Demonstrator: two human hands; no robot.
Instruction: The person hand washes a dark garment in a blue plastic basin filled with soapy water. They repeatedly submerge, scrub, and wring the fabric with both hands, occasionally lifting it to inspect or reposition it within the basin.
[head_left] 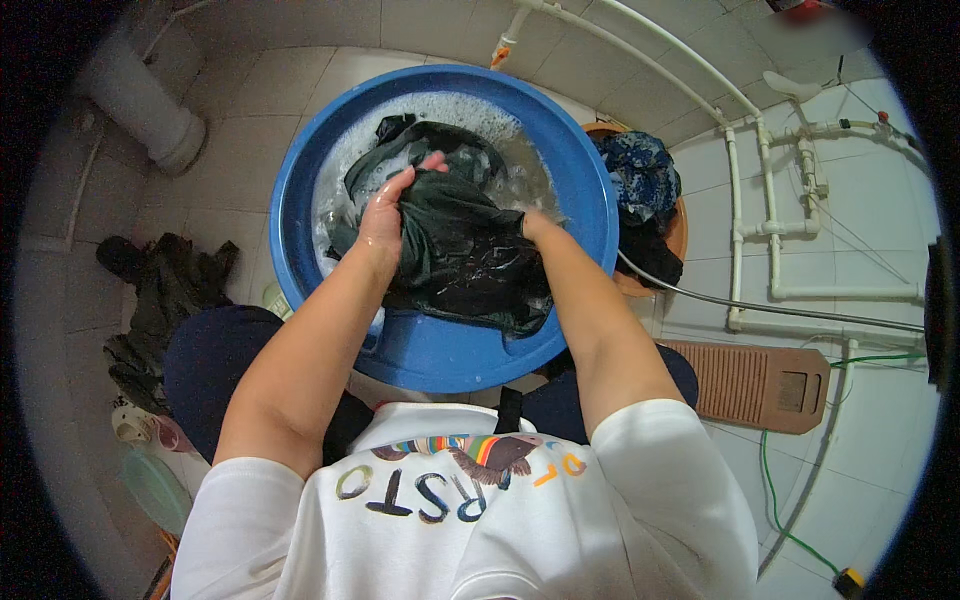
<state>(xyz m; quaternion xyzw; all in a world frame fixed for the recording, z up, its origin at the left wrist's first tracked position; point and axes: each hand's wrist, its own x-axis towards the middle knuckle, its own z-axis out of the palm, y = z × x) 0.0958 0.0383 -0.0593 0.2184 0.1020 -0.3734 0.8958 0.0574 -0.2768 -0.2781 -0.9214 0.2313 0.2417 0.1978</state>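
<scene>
Blue tub (292, 230): contains sudsy water (450, 106), its high rim probably limiting splashes.
Dark cloth (450, 235): inside the tub, central.
Left hand (383, 215): at cloth's ten o'clock; grip unclear.
Right hand (538, 226): apart, at three o'clock, fingers hidden; spacing presumably steadies the cloth.
Washboard (740, 383): at tub's four o'clock, likely for easy reach.

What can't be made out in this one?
In the head view:
Right hand: fingers hidden by dark cloth or soapy water.
Blue basin: bottom covered by the cloth and water.
Orange tub: left side hidden behind the blue basin.
Reddish thing: blurred, cut by top edge.
</scene>
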